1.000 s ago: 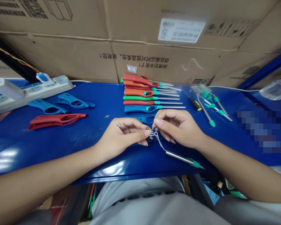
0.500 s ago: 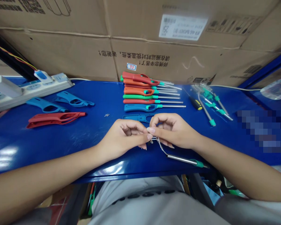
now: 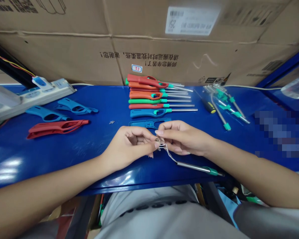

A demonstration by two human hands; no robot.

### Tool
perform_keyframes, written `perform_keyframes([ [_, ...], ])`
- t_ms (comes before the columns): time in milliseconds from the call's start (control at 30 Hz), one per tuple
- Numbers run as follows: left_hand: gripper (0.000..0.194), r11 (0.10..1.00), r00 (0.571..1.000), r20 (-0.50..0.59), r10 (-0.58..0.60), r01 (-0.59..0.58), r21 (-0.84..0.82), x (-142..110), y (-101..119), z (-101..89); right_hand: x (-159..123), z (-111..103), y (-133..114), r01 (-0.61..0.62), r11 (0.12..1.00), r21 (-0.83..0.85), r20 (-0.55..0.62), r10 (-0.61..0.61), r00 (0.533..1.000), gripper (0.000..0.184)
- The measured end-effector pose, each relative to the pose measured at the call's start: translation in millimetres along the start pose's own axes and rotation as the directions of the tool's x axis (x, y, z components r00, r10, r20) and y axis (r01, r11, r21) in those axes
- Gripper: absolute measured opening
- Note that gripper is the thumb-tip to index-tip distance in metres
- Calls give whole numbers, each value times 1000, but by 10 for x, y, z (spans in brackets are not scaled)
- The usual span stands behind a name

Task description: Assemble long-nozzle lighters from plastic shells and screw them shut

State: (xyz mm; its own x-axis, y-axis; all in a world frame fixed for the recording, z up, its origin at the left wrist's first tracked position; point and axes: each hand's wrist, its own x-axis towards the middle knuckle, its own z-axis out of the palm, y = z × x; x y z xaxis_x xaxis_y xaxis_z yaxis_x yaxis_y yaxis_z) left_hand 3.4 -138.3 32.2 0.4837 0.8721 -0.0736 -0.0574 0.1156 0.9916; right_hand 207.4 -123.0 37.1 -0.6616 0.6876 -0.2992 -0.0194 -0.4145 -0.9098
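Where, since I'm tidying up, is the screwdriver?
In the head view, the screwdriver lies right of centre, beyond the right hand, between the lighters and the green-fitted metal tubes.

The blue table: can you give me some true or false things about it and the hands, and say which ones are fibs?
1. The left hand pinches a small part. True.
2. The right hand wears a glove. False: the right hand is bare.
3. White wires lead to the metal tube. True.
4. The screwdriver has an all-red handle. False: it is black and yellow.
5. The power strip is on the table's left side. True.
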Motion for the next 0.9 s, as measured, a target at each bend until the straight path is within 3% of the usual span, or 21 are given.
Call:
perform_keyframes([
  [133, 5, 1000, 1000, -19, 0, 1, 9, 1, 28, 6, -34, 50, -27, 164, 975, -148, -111, -181, 977, 34],
  [200, 5, 1000, 1000, -16, -4, 4, 17, -1, 45, 12, -57, 74, -35, 189, 962, -198, -135, -218, 967, 32],
  [367, 7, 998, 1000, -21, 1, 0, 67, -11, 50, 22, -66, 86, -8, 130, 970, -207, -104, -154, 983, 31],
  [533, 7, 998, 999, -27, 26, -24, 62, -32, 40, 38, -31, 75, 25, 31, 1000, -4, -47, -31, 998, 32],
  [733, 8, 993, 999, -11, 38, -36, 116, -48, 44, 50, -16, 33, 2, -123, 974, 188, 56, 114, 992, 35],
  [900, 7, 996, 999, -22, 34, -32, 82, -20, 71, 19, 17, 2, -28, -46, 988, 149, -45, 53, 998, 32],
])
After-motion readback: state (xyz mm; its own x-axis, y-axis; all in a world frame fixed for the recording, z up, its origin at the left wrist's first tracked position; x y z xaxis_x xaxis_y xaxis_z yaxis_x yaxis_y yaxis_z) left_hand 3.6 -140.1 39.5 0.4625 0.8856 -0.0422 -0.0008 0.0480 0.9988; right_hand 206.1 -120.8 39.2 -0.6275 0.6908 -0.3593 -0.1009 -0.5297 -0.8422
